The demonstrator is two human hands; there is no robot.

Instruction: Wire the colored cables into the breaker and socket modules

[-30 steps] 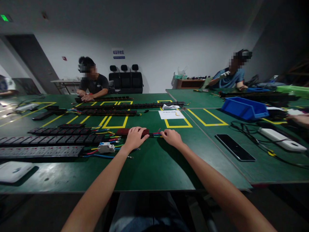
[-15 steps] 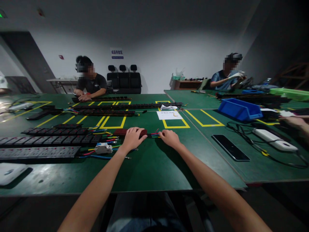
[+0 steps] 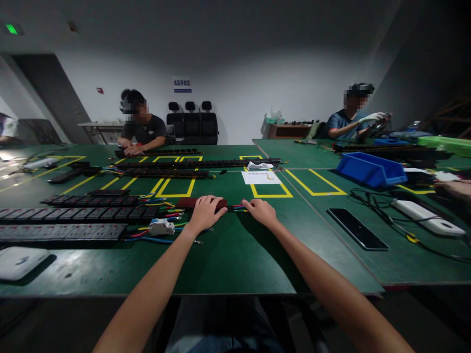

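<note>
My left hand lies with curled fingers over the right end of a dark red strip on the green table. My right hand rests just to its right, fingers closed on the coloured wires that come out of the strip's end. A small white circuit breaker with red, blue and yellow leads lies to the left of my left hand.
Rows of black power strips fill the left side. A white box sits front left. A black phone, a white power strip with cables and a blue bin lie right. Two people work at the far side.
Both hands have stayed on the red strip and its wires. The person at the far right has lowered a gloved hand toward the table; the view shifted slightly.
</note>
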